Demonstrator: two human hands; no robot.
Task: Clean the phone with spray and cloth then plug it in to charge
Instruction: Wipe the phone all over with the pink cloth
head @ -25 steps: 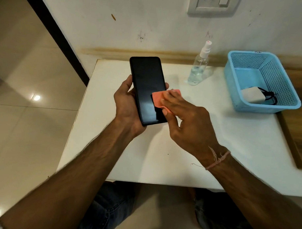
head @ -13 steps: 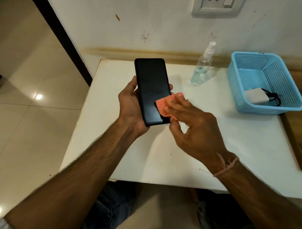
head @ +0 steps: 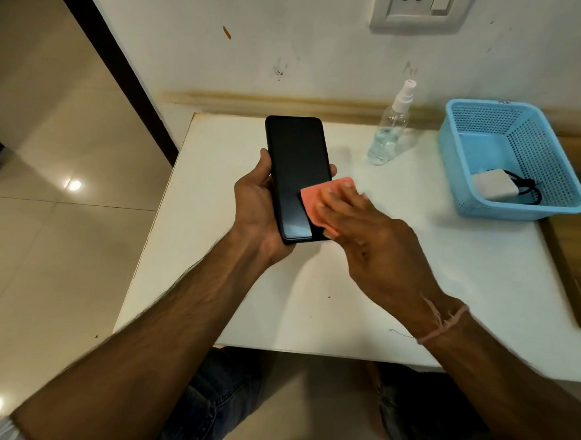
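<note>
Centrally, black phone (head: 294, 167) (screen dark, glossy) in curled grip of left hand (head: 255, 208), right hand (head: 374, 242) flat, pressing pink cloth (head: 313, 201)

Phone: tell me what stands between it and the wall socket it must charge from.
Nothing visible does. The left hand holds the phone above the table; the socket is up on the wall, uncovered. The spray bottle stands beneath it, its top short of the socket. The charger lies in the basket.
</note>
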